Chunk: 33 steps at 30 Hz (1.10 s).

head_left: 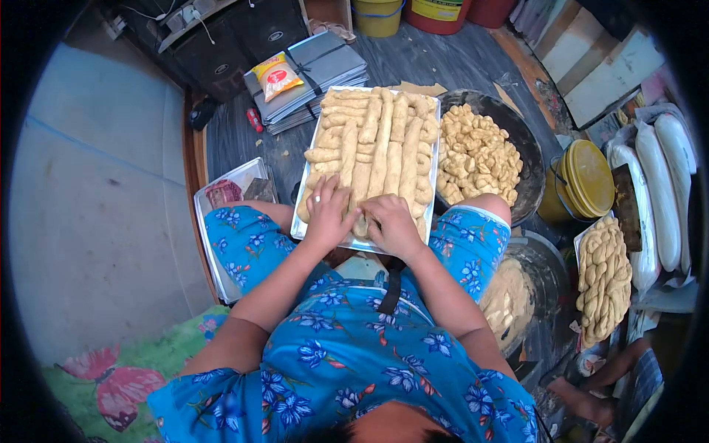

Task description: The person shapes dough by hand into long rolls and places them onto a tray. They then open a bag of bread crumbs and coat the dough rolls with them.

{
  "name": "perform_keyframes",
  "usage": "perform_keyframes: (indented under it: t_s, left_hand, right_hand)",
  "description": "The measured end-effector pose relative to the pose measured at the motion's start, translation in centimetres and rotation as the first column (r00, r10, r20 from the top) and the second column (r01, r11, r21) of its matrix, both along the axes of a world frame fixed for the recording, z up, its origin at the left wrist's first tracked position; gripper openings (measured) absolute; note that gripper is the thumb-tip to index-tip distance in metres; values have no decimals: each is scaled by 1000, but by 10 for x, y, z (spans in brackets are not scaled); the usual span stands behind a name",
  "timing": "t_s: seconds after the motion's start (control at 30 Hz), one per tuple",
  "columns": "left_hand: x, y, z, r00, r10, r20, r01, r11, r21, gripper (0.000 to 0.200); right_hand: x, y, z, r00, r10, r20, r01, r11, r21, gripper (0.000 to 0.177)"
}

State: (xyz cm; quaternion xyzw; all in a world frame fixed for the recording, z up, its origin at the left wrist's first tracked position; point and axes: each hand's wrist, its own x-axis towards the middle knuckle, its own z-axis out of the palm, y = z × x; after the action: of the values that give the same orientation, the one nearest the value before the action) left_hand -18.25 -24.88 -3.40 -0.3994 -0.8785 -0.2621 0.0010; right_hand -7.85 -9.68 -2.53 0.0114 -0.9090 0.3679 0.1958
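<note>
Head view: at the 6 o'clock edge of the tray point(437, 133), the left hand point(327, 210) presses flat and open on the dough rolls point(380, 148). The right hand point(394, 225) curls over one roll's end, grip unclear. Likely arranging rolls; soft dough wants gentle pressure.

At mid-frame a tray point(437, 125) holds rows of dough sticks point(378, 144). At its near edge the left hand point(329, 213) lies on the sticks with fingers spread. The right hand point(393, 226) is just beside it, curled over a stick end, its grip unclear. A bowl point(530, 159) of dough lumps point(476, 156) stands right of the tray. Braided dough point(604, 279) lies at the right edge. Another person's hand point(585, 402) shows at lower right.
</note>
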Motion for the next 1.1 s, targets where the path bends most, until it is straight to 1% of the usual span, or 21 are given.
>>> perform_keyframes:
  t_s: [0.03,0.07,0.13,0.17,0.27,0.37,0.5,0.6,0.7,0.73,0.83,0.87,0.93,0.97,1.0,1.03,1.1]
  left_hand:
    - [-5,2,-1,1000,-2,-28,2,1000,17,42]
    - [-8,5,0,1000,-4,-22,3,999,-35,42]
    - [-15,15,-15,998,-11,-57,10,1000,-25,41]
    - [-16,19,-16,997,-18,-76,16,1000,-20,40]
    - [-16,24,-12,998,-22,-62,19,999,-36,36]
    - [-39,27,-5,999,-23,-44,23,1000,9,32]
    - [-83,60,6,998,56,1,-56,995,86,31]
    - [-111,96,3,993,77,-89,-75,997,31,41]
    - [-127,126,-2,987,106,-117,-135,955,-266,52]
    - [-135,131,-16,986,109,-124,-136,963,-233,51]
    - [-157,139,-3,982,88,167,-38,958,-285,39]
    - [-165,140,-5,937,142,319,-96,983,-156,34]
    - [-179,136,-11,774,167,611,-264,962,71,24]
    - [-180,129,-5,748,77,659,-317,914,254,21]
    - [-175,115,8,724,-23,689,-375,826,421,18]
    - [-170,100,19,706,-125,697,-432,704,564,15]
    - [-156,61,28,556,-342,758,-515,574,636,14]
  right_hand:
    - [0,-2,3,1000,-2,14,2,1000,25,37]
    - [0,-3,4,1000,-5,26,3,999,51,38]
    - [0,-5,5,999,-14,39,11,998,61,39]
    - [0,-5,6,999,-22,44,19,998,67,39]
    - [1,-3,2,999,-35,18,35,999,24,38]
    - [2,0,3,999,-36,-14,35,999,-36,35]
    - [2,3,0,993,-73,-89,68,996,-63,29]
    - [2,5,-2,989,-88,-117,80,995,-65,27]
    - [3,6,-4,989,-93,-111,88,995,-47,26]
    - [4,6,-3,990,-96,-108,92,995,-45,25]
    - [6,8,-2,984,-119,-130,112,992,-58,24]
    - [6,10,-4,980,-130,-149,121,990,-68,24]
    - [4,12,-6,973,-161,-164,147,985,-94,24]
    - [2,14,-6,970,-180,-161,165,981,-107,25]
    - [0,15,-5,968,-198,-156,181,976,-118,25]
    - [-4,16,0,968,-214,-128,203,975,-94,25]
    - [-17,11,13,967,-246,-69,243,969,-48,27]
